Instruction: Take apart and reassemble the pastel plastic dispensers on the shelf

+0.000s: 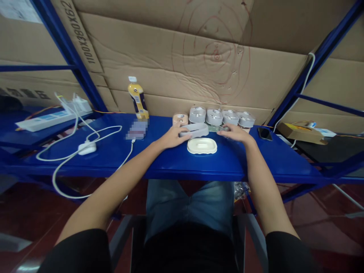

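My left hand is closed round the left end of a grey oval ring-shaped part. Just in front of that part, a cream oval tray lies on the blue table. My right hand is to the right of the grey part, its fingers apart over a small clear greenish item; whether they touch it is too small to tell. Behind the hands stands a row of several grey containers with clear tops, with a pinkish one at the left end.
A yellow bottle stands at the back left, near a pixelated item with a white cable. A white adapter and looped cables lie farther left. A dark phone lies at the right. Cardboard rises behind.
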Demonstrator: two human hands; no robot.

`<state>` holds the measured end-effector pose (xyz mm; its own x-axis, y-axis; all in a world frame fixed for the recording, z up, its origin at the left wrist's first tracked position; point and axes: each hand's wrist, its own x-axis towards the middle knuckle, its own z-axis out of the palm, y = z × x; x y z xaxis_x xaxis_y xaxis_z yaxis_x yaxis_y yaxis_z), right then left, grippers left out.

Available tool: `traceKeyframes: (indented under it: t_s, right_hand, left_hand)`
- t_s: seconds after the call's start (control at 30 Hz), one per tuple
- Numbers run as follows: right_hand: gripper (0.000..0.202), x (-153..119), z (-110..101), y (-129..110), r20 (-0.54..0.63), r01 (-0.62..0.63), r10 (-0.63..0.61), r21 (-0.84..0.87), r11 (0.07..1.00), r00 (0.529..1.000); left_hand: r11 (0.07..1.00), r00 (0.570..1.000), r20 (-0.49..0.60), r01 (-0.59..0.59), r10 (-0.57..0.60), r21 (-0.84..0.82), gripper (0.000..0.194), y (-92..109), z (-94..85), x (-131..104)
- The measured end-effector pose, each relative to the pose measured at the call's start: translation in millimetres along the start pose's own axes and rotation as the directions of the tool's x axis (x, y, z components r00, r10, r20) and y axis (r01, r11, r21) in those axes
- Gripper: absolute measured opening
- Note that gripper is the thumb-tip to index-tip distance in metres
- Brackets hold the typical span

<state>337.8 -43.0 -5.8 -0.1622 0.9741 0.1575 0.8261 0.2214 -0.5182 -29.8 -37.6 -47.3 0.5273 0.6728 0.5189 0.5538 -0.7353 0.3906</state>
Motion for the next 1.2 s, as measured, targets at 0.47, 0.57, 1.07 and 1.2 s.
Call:
traceKeyframes:
  t_s: [0.47, 0.57, 1.07, 1.2]
  right_hand:
    - [0.084, -8.8, 11.3, -25.0, -0.084, 0.351, -0.342, 0.279, 0.894, 0.936]
    - [0.082, -11.8, 26.0, -42.1, 0.039, 0.432, -0.464, 0.300, 0.850, 0.885]
    - [0.089, -3.3, 50.0, -45.3, 0.129, 0.484, -0.525, 0.253, 0.838, 0.841]
    - [0.097, -1.1, 49.6, -39.9, 0.047, 0.441, -0.468, 0.262, 0.858, 0.882]
  left_hand:
    - [0.989, 1.000, -0.007, 0.003, -0.004, -0.147, 0.098, 26.1, 22.9, -1.1]
    - [0.979, 0.999, 0.023, 0.041, -0.037, -0.198, 0.120, 32.8, 34.1, -2.0]
    - [0.978, 0.994, 0.097, -0.023, 0.044, -0.209, 0.117, 27.0, 40.8, -0.8]
    - [0.981, 0.999, 0.014, -0.034, 0.038, -0.189, 0.107, 21.8, 35.5, 0.0]
